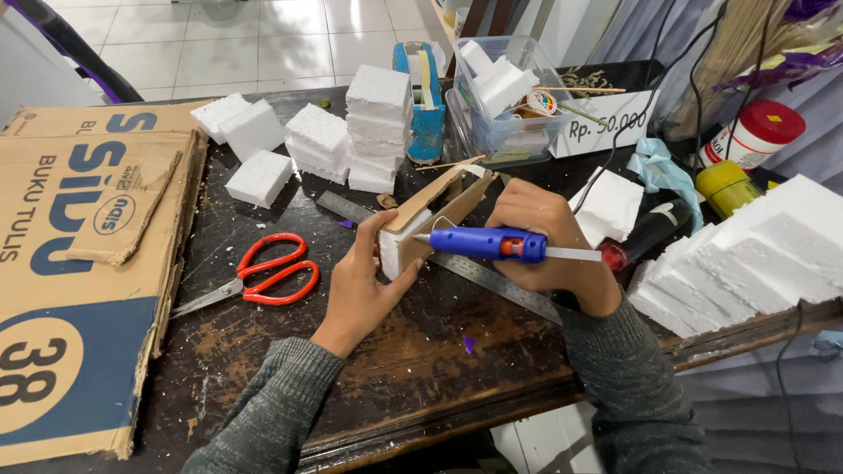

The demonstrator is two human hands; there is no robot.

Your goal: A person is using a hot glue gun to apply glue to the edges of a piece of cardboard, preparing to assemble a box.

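A worn, dark wooden table (421, 351) with a scratched, flaking top is standing on a pale tiled floor (263, 44). A large flattened brown cardboard box (79, 263) with blue printing is lying across the table's left side, its far edge cut off by the frame. A stack of white, grainy polystyrene foam slabs (755, 254) is sitting at the right edge, and smaller white foam blocks (351, 132) are piled at the rear. A clear plastic tub (505, 132) is holding more foam pieces.

The left hand (364, 281) is reaching forward, thumb up and fingers curled, gripping a small foam block wrapped in brown cardboard (430, 215) at the table's centre. The right hand (549, 250) is closed around a blue hot glue gun (487, 243), nozzle pointing left at the cardboard piece; a translucent glue stick is protruding from its rear. A steel ruler (492, 281) is lying underneath, partly hidden by both hands. Red-handled scissors (263, 272) are resting near the left hand, blades closed.
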